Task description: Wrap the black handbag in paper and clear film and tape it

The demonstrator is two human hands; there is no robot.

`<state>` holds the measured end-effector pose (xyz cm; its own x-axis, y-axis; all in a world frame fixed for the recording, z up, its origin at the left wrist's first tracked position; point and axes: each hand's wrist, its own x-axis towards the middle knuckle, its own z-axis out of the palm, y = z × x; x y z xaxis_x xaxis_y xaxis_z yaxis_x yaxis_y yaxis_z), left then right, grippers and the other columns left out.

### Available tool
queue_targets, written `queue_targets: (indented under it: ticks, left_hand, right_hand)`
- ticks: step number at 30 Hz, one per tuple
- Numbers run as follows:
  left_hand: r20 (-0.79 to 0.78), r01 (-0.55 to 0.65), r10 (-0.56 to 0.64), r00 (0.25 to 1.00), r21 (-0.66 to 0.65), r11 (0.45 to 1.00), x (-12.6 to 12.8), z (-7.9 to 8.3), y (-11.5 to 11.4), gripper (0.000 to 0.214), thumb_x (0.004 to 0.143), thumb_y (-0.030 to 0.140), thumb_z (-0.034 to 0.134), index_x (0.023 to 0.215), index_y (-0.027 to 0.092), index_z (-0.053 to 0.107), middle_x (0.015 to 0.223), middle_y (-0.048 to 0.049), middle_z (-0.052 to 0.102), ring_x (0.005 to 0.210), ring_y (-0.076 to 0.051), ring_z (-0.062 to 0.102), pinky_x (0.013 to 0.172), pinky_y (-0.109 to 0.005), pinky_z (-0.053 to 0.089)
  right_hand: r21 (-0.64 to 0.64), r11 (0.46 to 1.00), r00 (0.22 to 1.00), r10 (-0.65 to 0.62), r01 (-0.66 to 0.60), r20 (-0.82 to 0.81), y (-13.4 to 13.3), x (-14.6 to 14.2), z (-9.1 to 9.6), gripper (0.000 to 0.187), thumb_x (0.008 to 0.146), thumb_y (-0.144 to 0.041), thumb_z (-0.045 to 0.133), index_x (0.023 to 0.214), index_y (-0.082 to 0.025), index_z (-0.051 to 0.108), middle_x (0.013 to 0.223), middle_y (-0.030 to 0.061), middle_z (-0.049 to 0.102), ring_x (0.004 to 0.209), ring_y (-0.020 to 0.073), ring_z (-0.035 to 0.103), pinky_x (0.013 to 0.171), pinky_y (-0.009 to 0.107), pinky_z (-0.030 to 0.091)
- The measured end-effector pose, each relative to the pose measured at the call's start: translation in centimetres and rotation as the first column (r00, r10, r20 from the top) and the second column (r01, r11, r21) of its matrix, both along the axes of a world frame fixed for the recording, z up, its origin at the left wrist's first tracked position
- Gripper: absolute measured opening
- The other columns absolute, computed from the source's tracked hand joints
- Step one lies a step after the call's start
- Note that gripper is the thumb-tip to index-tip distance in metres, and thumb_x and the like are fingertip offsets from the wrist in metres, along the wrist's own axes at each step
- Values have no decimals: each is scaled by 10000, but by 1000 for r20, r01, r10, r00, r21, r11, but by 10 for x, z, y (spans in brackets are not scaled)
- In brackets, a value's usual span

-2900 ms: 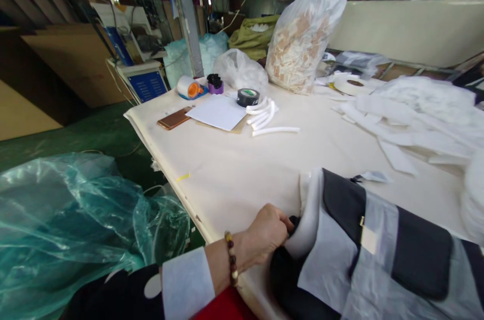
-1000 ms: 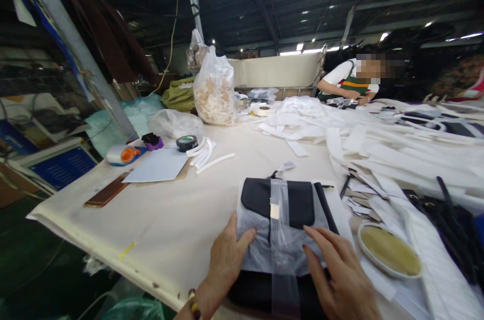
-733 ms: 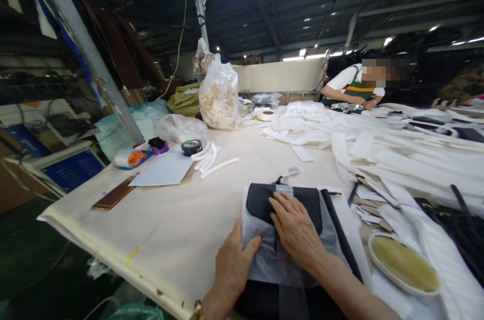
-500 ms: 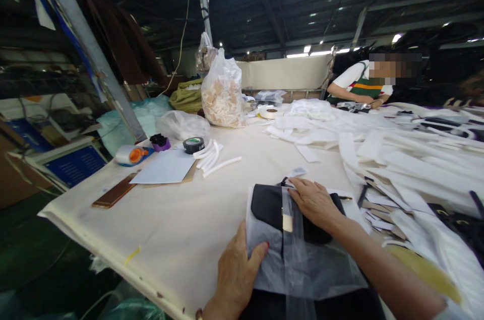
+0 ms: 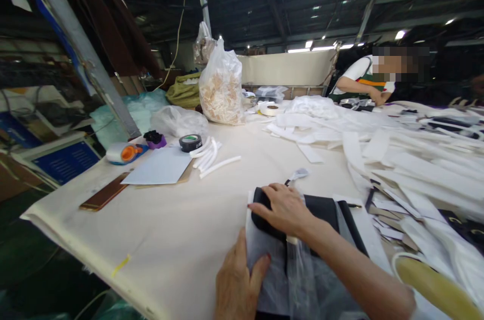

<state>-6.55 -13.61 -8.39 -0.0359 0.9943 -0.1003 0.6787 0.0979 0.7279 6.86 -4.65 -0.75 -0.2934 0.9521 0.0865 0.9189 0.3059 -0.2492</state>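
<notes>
A black bag (image 5: pixel 321 209) with a flap lies on the table in front of me, partly covered by thin translucent white wrapping (image 5: pixel 272 264). A clear strip (image 5: pixel 300 279) runs down its middle over a small pale clasp piece (image 5: pixel 291 240). My left hand (image 5: pixel 240 279) holds the bag's left edge, thumb on top and fingers along the side. My right hand (image 5: pixel 283 206) lies flat on the upper flap, fingers apart, hiding part of it. A small clear plastic piece (image 5: pixel 300 174) on a dark cord lies just beyond the bag's top edge.
White strips (image 5: pixel 416 158) and scraps cover the table's right side. Black tape (image 5: pixel 190 142), white tubes (image 5: pixel 209 158), a pale sheet (image 5: pixel 159 166) and a brown bar (image 5: pixel 104 193) lie to the left. A filled plastic bag (image 5: pixel 221 88) stands behind. A co-worker (image 5: pixel 363 78) leans in at the far right.
My right hand has slid left across the flap, from the bag's top middle towards its upper left, now covering part of the clasp strip. My left hand stays at the left edge.
</notes>
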Motion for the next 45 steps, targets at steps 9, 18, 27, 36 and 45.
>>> queue_targets:
  ticks: [9, 18, 27, 36, 45]
  left_hand:
    - [27, -4, 2, 1000, 48, 999, -4, -19, 1, 617, 817, 435, 303, 1342, 112, 328, 1354, -99, 437, 1212, -203, 448, 962, -289, 376]
    - [111, 7, 4, 994, -97, 995, -6, -9, 8, 657, 804, 501, 373, 1357, 153, 305, 1389, -73, 393, 1269, -204, 376, 995, -276, 337]
    - [86, 0, 7, 996, -77, 997, -4, -11, 9, 648, 800, 476, 344, 1355, 142, 313, 1382, -85, 403, 1259, -221, 385, 1006, -288, 321]
    - [143, -2, 5, 990, -18, 1000, -4, -8, 10, 565, 809, 381, 358, 1338, 181, 351, 1358, -62, 439, 1227, -215, 425, 1002, -305, 324]
    - [108, -16, 19, 994, -31, 999, -4, -3, 5, 678, 830, 442, 375, 1415, 171, 167, 1439, -70, 295, 1297, -231, 329, 1014, -353, 312]
  right_hand:
    - [294, 954, 942, -147, 55, 303, -26, -59, -27, 215, 711, -40, 483, 867, -22, 630, 726, 156, 584, 634, 245, 531, 559, 365, 390]
    - [681, 673, 935, 45, -289, 352, -47, -20, -60, 377, 713, 32, 366, 1008, 4, 599, 921, 204, 639, 831, 280, 553, 789, 438, 391]
    - [644, 728, 941, 6, -236, 338, -55, -23, -70, 393, 764, 5, 348, 1089, 21, 568, 949, 210, 621, 811, 276, 541, 752, 429, 403]
    - [639, 762, 956, -98, -107, 277, -58, -36, -85, 388, 800, -20, 371, 1147, 7, 543, 931, 194, 628, 830, 263, 557, 768, 421, 423]
    - [451, 892, 998, 38, -13, -46, -77, 5, -25, 265, 903, -269, 388, 830, -182, 627, 765, 61, 593, 696, 198, 549, 652, 343, 433]
